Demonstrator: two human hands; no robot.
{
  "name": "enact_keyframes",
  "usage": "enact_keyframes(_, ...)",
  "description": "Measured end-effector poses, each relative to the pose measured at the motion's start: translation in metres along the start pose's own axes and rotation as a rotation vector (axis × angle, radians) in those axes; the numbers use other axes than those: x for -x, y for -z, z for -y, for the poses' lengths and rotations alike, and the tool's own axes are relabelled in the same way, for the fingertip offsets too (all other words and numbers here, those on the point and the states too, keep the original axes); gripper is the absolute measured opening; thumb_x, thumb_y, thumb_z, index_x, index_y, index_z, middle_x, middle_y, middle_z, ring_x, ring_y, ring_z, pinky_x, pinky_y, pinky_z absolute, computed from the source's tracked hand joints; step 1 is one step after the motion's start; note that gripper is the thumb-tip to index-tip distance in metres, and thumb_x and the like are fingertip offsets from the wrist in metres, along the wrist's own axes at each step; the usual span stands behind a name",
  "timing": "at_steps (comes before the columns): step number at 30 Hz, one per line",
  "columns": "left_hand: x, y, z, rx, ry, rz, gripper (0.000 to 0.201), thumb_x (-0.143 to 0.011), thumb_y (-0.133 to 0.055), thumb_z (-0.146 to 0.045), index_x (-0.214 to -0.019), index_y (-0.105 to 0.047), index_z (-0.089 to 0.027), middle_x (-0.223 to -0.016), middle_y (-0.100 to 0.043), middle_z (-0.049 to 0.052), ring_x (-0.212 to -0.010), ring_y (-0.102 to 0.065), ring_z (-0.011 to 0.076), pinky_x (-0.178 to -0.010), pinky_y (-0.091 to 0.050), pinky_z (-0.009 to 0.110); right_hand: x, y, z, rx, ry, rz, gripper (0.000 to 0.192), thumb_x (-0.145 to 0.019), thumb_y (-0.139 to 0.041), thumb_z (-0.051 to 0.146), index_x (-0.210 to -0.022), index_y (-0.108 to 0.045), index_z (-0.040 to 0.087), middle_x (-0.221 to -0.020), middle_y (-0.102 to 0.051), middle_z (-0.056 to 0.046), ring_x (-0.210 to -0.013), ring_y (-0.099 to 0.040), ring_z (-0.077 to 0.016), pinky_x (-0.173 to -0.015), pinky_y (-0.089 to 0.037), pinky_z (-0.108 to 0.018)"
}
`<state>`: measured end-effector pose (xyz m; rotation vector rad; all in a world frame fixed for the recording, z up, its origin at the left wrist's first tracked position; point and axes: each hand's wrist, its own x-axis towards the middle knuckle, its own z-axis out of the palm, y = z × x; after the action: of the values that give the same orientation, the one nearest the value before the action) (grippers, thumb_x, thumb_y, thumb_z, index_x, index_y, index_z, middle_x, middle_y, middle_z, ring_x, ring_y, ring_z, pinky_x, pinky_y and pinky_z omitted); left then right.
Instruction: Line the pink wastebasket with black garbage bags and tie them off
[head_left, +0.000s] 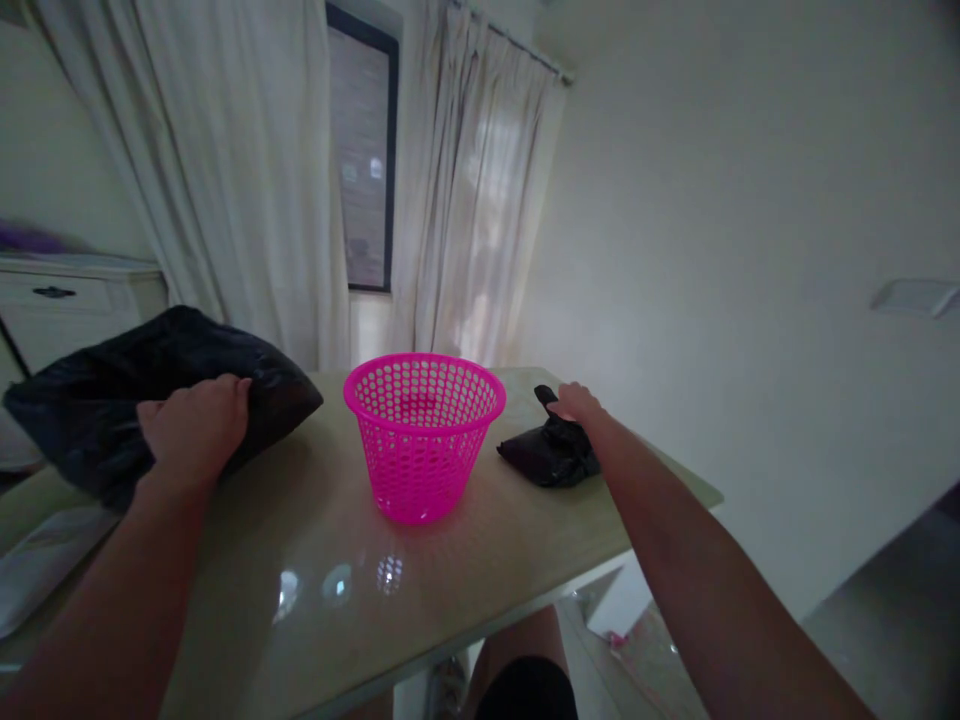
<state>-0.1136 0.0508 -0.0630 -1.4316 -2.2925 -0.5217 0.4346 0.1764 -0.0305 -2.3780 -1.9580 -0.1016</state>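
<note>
Nearest: bare knees and dark shorts show under the tabletop point(465, 590) edge; the person stands or sits close against it, both arms reaching out over the glossy top. A pale flat packet point(45, 565) lies at the near left corner, untouched.

Left hand point(196, 428): palm down on the big black bag point(150, 400), fingers curled over its upper edge. Grip looks pressed onto the bag rather than closed around it; whether the fingers pinch the film I cannot tell. The bag is bulky and hangs partly past the left edge of the tabletop, so the hand probably steadies it there.

Centre: pink basket point(424, 435), upright, empty as far as the mesh shows, between the two arms and touching neither. Placed within easy reach of both hands.

Right hand point(576, 402): at the far end of the small black bundle point(551, 452), fingers over its top, mostly hidden from here. Grip open or closed: cannot tell. The bundle lies flat just right of the basket, apart from it.

Far: white dresser point(67, 300) left, curtains point(247, 190) flanking a window point(364, 160), a plain wall right.
</note>
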Motion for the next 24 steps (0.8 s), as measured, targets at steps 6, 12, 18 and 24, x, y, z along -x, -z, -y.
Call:
enact_keyframes(6, -0.004, -0.012, -0.004, 0.122, -0.1, 0.112, 0.05, -0.108, -0.041, -0.048, -0.125, -0.074, -0.014, -0.138, -0.072, 0.027, -0.122, -0.07, 0.0497, -0.092, -0.058, 0.058, 0.014, -0.052, -0.043, -0.078, -0.09, 0.101, 0.048, -0.088, -0.08, 0.019, -0.135, -0.075, 0.011, -0.137, -0.073, -0.026, -0.129, -0.073, -0.0373, -0.1, -0.057, -0.039)
enact_keyframes(12, 0.012, 0.024, -0.057, 0.743, -0.328, -0.2, 0.046, -0.111, -0.038, -0.044, -0.121, -0.074, -0.017, -0.122, -0.079, 0.015, -0.118, -0.073, 0.031, -0.106, -0.053, 0.043, -0.01, 0.015, -0.047, -0.197, -0.099, -0.206, 0.048, -0.099, -0.06, 0.035, -0.141, -0.07, 0.012, -0.14, -0.073, -0.023, -0.129, -0.071, -0.0352, -0.102, -0.056, -0.041)
enact_keyframes(18, 0.043, 0.038, -0.107, 0.814, -0.893, -0.137, 0.049, -0.114, -0.039, -0.046, -0.087, -0.072, -0.021, -0.088, -0.076, 0.007, -0.09, -0.072, 0.0255, -0.09, -0.049, 0.041, -0.008, 0.134, 0.008, -0.667, 0.249, -0.814, 0.039, -0.081, -0.075, 0.036, -0.115, -0.076, 0.016, -0.109, -0.078, -0.011, -0.099, -0.071, -0.0274, -0.095, -0.056, -0.041)
enact_keyframes(24, 0.047, 0.041, -0.125, 0.853, -0.813, -0.016, 0.051, -0.111, -0.043, -0.052, -0.076, -0.064, -0.023, -0.074, -0.068, 0.005, -0.076, -0.067, 0.0236, -0.075, -0.048, 0.036, 0.03, 0.177, 0.094, -0.415, 0.848, -1.006, 0.041, -0.084, -0.068, 0.024, -0.125, -0.07, 0.019, -0.123, -0.067, -0.013, -0.115, -0.061, -0.0318, -0.105, -0.05, -0.048)
